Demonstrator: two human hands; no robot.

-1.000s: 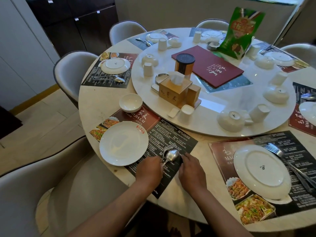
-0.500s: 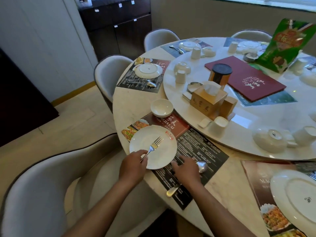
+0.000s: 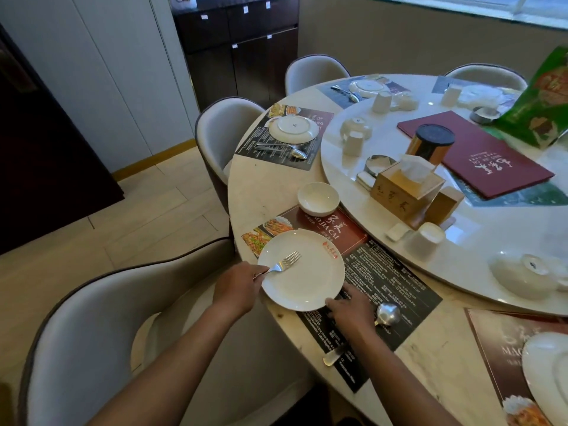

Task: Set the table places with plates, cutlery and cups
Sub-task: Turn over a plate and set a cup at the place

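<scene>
Placemat [image 3: 332,233] reads "JIA CAI" beside red-stamped plate [image 3: 302,279].

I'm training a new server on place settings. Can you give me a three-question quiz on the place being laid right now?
1. True or false: the left hand holds the fork over the plate.
2. Where does the spoon lie? A) in the small bowl B) on the placemat, right of the plate C) on the turntable
3. Fill in: the right hand touches the plate's ___ edge.

Key: 1 true; 2 B; 3 near.
</scene>
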